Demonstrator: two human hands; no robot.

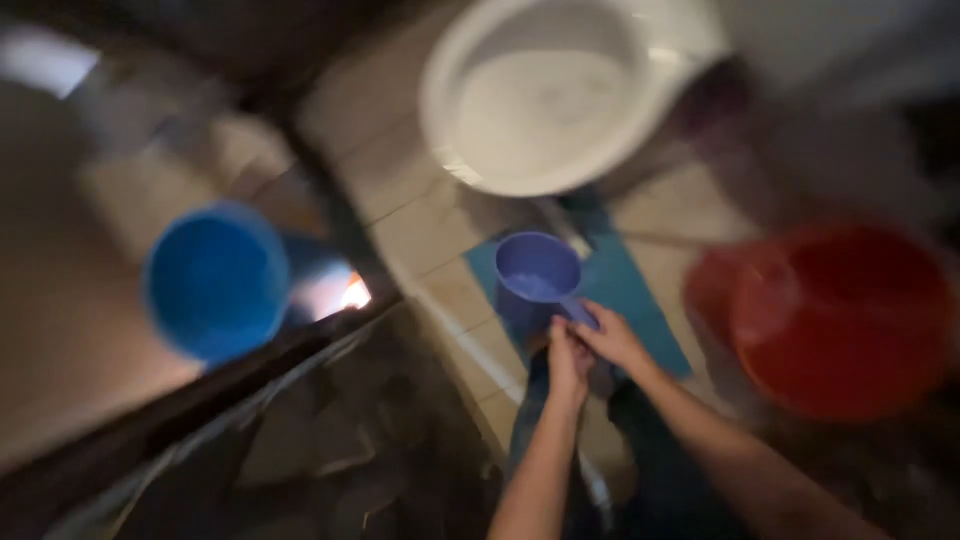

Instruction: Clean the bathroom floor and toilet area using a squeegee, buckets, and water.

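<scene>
Water in that purple dipper (pixel 537 272) could slop onto the tiles (both hands, left hand (pixel 566 362) and right hand (pixel 612 338), clamped on its handle) if you tilt it.

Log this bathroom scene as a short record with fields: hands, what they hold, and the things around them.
left hand: on the scoop's handle
right hand: gripping the same handle
held thing: purple scoop, some water in it
above it: white toilet bowl
under it: blue mat on the tiled floor
person's right: red bucket
person's left: blue bucket
image quality: blurred
</scene>
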